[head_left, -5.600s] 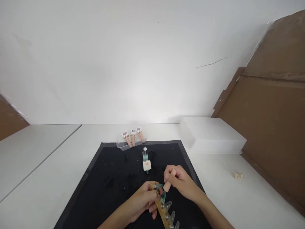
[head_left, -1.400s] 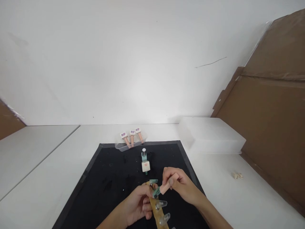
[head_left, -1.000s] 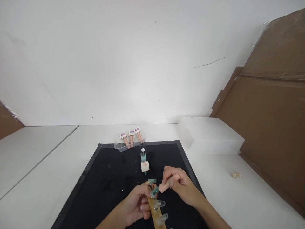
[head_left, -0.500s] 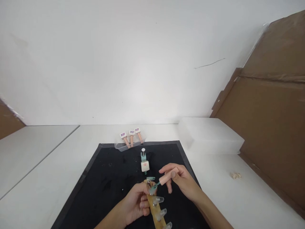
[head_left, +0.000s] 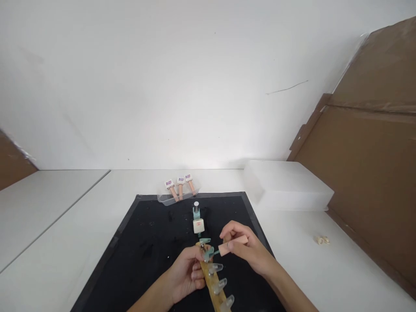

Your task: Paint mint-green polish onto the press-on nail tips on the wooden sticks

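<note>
A yellowish strip (head_left: 212,284) carries several nail tips in a row, and my left hand (head_left: 188,274) is closed around its upper end. The two uppermost tips look green; the lower ones, such as the clear tip (head_left: 220,286), are transparent. Between thumb and fingers, my right hand (head_left: 245,247) grips a polish brush by its pink handle (head_left: 233,245). Its bristles touch the second tip (head_left: 208,254), which is green. Just beyond the strip, an uncapped bottle (head_left: 198,225) with a white label lies in a pale green holder (head_left: 196,212) on the black mat.
At the mat's far edge a clear tray (head_left: 167,200) holds several pink-handled bottles (head_left: 181,188). A white translucent box (head_left: 287,184) stands at the back right. Small beige rings (head_left: 321,239) lie on the white table (head_left: 344,268). Brown cardboard (head_left: 364,173) borders the right side.
My right hand has turned the brush handle closer to level and shifted slightly. The second tip shows more green and sits at a different angle. The strip has moved up a little.
</note>
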Action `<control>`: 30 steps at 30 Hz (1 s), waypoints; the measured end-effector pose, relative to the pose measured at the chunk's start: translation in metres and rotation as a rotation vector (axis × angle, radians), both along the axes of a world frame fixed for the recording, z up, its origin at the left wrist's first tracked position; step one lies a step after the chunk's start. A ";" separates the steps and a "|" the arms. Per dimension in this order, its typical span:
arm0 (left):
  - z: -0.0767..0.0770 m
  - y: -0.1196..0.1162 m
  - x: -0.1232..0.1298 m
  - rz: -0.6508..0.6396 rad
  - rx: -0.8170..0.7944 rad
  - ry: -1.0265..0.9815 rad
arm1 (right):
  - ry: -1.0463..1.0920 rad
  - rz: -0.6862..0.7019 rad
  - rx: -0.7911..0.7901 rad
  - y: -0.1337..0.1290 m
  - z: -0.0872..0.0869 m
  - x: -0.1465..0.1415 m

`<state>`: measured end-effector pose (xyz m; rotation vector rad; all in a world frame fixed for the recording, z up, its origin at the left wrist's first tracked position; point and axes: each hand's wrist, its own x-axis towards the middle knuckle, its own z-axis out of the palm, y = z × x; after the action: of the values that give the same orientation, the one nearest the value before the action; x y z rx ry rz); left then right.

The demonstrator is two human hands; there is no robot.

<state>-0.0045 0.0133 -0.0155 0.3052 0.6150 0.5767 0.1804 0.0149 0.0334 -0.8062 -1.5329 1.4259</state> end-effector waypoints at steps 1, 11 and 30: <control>0.001 0.000 0.000 0.002 0.000 0.002 | -0.012 0.007 -0.001 0.000 0.001 0.000; -0.002 0.000 -0.001 0.008 -0.027 0.044 | -0.064 0.050 0.070 0.000 0.004 -0.004; 0.001 0.000 0.000 -0.028 0.041 0.022 | -0.145 -0.100 0.122 -0.002 0.006 -0.001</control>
<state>-0.0044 0.0137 -0.0143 0.3582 0.6204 0.5603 0.1796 0.0134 0.0397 -0.9152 -1.6482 1.2112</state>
